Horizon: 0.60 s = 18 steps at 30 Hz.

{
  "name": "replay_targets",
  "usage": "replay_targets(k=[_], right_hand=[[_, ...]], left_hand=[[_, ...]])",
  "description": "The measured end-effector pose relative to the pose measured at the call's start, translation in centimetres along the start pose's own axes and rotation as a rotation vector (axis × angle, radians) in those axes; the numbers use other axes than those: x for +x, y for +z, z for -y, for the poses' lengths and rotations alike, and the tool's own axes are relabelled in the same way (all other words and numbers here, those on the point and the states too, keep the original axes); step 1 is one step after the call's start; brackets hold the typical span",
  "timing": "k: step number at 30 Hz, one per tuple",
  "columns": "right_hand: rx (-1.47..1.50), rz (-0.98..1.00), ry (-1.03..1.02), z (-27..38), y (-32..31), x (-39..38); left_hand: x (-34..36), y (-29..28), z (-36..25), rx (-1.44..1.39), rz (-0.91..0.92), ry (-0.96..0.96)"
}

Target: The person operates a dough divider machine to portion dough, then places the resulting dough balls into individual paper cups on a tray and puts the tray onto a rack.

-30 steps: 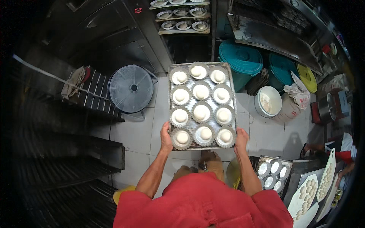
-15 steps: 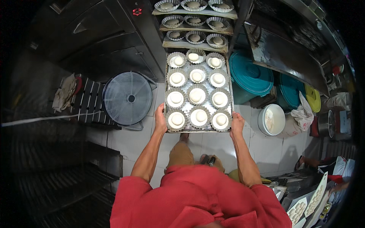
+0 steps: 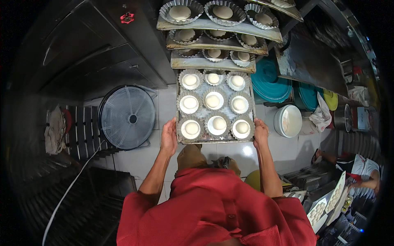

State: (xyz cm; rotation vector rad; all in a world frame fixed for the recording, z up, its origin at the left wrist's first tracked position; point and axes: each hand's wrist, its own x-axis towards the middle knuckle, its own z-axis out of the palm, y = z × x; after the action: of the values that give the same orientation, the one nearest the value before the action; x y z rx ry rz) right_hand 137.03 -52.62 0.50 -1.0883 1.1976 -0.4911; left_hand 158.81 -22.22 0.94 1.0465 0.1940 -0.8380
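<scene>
White-tiled floor (image 3: 163, 107), bordered far left by a dark metal cabinet (image 3: 88, 49) fitted with a red handwheel (image 3: 127, 17). Round caged fan (image 3: 127, 107), one, resting on the floor, left of the held tray. Teal lidded bins (image 3: 270, 88), right of its far end; white bucket (image 3: 288, 120), one, pale residue inside; pale sack (image 3: 321, 117), one, beyond the bucket.

Held tray (image 3: 217, 142), metal, rectangular, one, in front of the person's red shirt (image 3: 205, 201); far edge out of sight beneath the lowest of several tiered trays (image 3: 212, 67). Contents in view: nine fluted tins (image 3: 183, 133), three rows of three, each with one pale, rounded dough ball (image 3: 212, 101). Tiered trays likewise carry fluted tins of dough.

Left hand (image 3: 168, 137): against the tray's left edge, close to the near left corner, gripping that side. Right hand (image 3: 261, 132): closed about the right edge, close to the near right corner. Fingertips beneath the tray hidden.

Lower right: co-worker (image 3: 365, 168), partly visible, beside pale boards (image 3: 343, 178) bearing small dough pieces.
</scene>
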Motion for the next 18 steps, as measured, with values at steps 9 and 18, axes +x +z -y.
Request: replay_targets(k=[9, 18], right_hand=[[0.029, 0.009, 0.004, -0.2, 2.1, 8.0], [0.014, 0.116, 0.133, 5.1, 4.2, 13.3]], left_hand=[[1.1, 3.7, -0.2, -0.338, -0.116, -0.221], [12.2, 4.8, -1.9, -0.267, -0.163, -0.166]])
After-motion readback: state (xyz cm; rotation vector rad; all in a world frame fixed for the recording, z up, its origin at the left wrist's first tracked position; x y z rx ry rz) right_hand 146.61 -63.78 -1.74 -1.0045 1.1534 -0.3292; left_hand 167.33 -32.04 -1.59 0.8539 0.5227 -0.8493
